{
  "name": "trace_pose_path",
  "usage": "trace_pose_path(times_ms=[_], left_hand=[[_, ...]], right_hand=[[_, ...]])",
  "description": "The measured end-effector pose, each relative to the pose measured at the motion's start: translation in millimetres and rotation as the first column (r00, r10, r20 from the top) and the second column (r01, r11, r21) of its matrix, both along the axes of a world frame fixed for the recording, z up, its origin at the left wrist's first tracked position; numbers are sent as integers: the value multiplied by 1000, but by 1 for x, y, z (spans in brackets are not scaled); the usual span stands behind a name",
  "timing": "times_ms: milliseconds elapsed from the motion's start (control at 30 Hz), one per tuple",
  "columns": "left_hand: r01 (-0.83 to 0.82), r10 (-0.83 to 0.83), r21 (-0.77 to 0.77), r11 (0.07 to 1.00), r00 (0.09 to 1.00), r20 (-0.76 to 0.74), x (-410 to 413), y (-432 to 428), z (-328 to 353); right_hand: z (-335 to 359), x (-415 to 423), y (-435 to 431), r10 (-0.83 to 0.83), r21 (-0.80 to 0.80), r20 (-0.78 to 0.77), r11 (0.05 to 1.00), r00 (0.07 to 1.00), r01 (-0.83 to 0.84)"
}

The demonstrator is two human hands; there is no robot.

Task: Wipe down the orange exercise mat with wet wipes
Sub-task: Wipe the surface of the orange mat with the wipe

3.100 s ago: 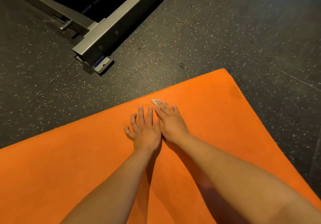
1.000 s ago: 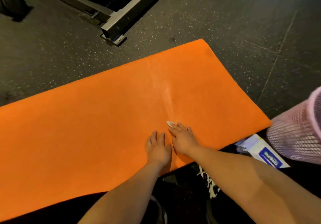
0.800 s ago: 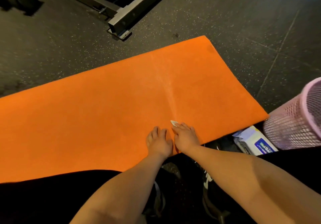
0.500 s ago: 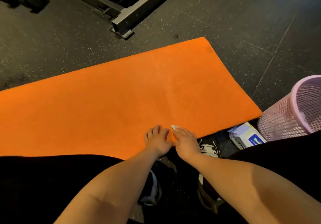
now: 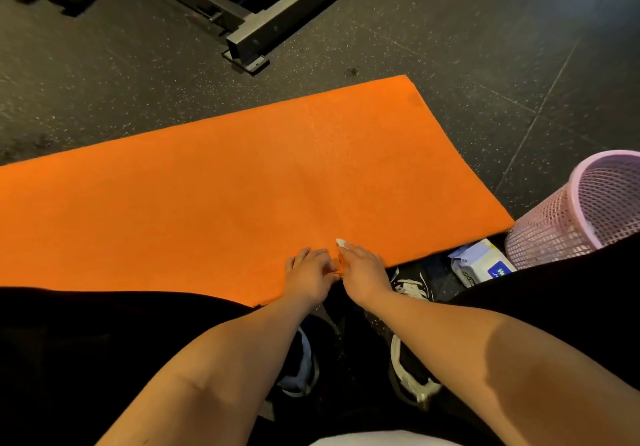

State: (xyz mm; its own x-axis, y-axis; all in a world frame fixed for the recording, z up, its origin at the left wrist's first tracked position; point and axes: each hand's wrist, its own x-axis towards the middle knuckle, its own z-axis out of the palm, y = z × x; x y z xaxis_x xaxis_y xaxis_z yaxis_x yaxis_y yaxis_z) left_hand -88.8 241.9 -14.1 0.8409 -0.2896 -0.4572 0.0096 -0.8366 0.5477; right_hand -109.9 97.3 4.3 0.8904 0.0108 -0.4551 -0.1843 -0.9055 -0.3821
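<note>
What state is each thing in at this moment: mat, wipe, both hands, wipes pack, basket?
orange mat: unrolled flat on the floor, faint damp streak across it.
wet wipe: pressed under the right hand, only a corner showing.
right hand: palm down on the wipe at the mat's near edge.
left hand: fingers curled at the mat's near edge, beside the right.
wipes pack: lying on the floor, flap state unclear.
pink mesh basket: standing tilted, contents unclear.

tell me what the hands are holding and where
The right hand presses a wet wipe flat on the orange mat; only its tip shows past the fingertips. The left hand holds nothing visible.
</note>
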Motion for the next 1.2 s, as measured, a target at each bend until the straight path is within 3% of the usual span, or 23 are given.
trace_pose_path(times_ms=[200,367,633,833,933,1067,1200], left_hand=[[-140,136,-131,981,990,-34,6,-1,4],[-281,279,-302,911,959,-49,11,-9,12],[-330,323,-416,847,942,-90,59,-60,43],[-294,299,-399,868,953,-53,76,-101,40],[-198,192,-357,913,980,-54,71,-98,24],[-91,91,-19,996,996,-8,57,-71,2],[-70,74,85,994,997,-37,44,-50,-5]], right_hand=[[8,7,-2,-73,15,70,997,995,72],[18,17,-4,-183,56,129,983,975,177],[41,52,-27,-347,168,281,936,895,310],[36,65,-53,-410,188,289,910,865,369],[17,58,-57,-481,262,155,862,863,434],[-12,41,-56,-421,190,77,896,904,402],[-28,31,-43,-353,174,27,923,935,343]])
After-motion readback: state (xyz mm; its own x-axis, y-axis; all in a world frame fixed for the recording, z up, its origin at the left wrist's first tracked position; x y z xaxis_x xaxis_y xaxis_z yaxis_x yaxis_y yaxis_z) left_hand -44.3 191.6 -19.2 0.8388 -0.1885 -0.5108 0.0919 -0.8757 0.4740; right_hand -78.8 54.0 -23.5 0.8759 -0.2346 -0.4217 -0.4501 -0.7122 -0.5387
